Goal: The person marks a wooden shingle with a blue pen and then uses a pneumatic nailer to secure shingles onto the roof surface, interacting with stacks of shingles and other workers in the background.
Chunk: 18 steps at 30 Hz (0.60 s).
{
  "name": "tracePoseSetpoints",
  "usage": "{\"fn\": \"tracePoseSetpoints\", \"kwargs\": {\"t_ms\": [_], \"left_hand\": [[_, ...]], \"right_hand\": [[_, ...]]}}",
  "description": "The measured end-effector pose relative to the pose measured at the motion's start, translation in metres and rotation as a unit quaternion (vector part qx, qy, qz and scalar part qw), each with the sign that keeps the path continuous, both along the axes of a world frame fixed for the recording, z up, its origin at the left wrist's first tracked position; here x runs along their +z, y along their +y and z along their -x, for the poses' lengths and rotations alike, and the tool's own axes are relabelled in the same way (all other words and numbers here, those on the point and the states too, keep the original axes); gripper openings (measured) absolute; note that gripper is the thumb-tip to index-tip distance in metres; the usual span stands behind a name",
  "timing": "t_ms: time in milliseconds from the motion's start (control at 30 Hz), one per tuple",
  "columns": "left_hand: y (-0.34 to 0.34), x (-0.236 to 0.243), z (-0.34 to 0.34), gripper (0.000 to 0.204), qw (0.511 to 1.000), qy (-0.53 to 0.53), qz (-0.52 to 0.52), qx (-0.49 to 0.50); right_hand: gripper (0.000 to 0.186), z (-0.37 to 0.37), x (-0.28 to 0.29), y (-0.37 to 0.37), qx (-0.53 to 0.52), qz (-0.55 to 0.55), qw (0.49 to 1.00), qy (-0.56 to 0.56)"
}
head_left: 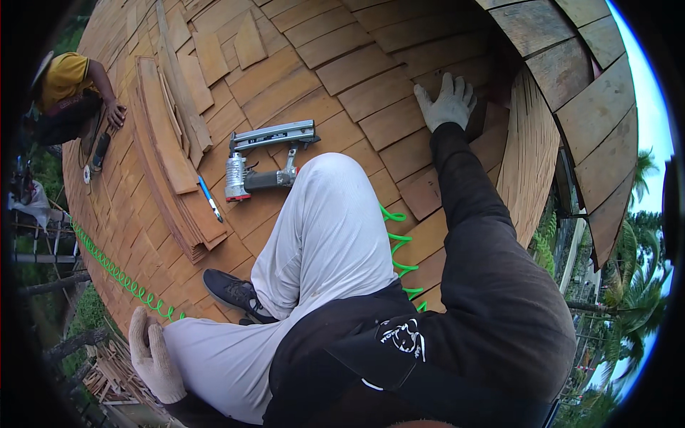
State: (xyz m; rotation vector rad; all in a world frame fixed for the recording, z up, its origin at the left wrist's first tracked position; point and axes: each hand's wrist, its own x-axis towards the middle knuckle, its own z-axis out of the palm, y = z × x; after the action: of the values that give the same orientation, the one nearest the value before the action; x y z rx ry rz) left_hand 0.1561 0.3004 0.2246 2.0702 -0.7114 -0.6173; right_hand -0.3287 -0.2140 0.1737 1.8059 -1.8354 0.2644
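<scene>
Shingles [357,93] of reddish wood are pressed by the gloved right hand [446,103], which is laid flat and open on the curved roof. A silver nail gun [264,160] is left lying untouched near the raised knee, beside a blue pen [210,200] and a shingle stack [171,143]. The gloved left hand [153,357] is held loosely open, gripping nothing, beside the thigh near a green coiled hose [121,274].

The curved shingle roof [342,78] carries everything here, its wooden shingles laid in overlapping rows. A silver nail gun [260,160] lies on its side near the middle. Just left of it lies a blue pencil [210,200], beside a long stack of loose shingles [168,157] running up the slope. A green coiled air hose [114,267] trails along the lower left edge and shows again at the right of the knee. A gloved right hand [446,103] lies flat on the shingles at the upper right.
</scene>
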Motion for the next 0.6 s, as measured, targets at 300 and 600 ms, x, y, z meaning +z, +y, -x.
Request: {"fn": "tracePoseSetpoints", "kwargs": {"t_ms": [300,600], "left_hand": [[0.0034,0.0012,0.0025,0.045,1.0,-0.011,0.005,0.0],[0.0083,0.0006,0.0017,0.044,1.0,-0.003,0.009,0.007]], "right_hand": [[0.091,-0.0032,0.0014,0.0034,-0.003,-0.011,1.0,0.001],[0.089,-0.0037,-0.0008,0.0024,0.008,0.005,1.0,0.008]]}}
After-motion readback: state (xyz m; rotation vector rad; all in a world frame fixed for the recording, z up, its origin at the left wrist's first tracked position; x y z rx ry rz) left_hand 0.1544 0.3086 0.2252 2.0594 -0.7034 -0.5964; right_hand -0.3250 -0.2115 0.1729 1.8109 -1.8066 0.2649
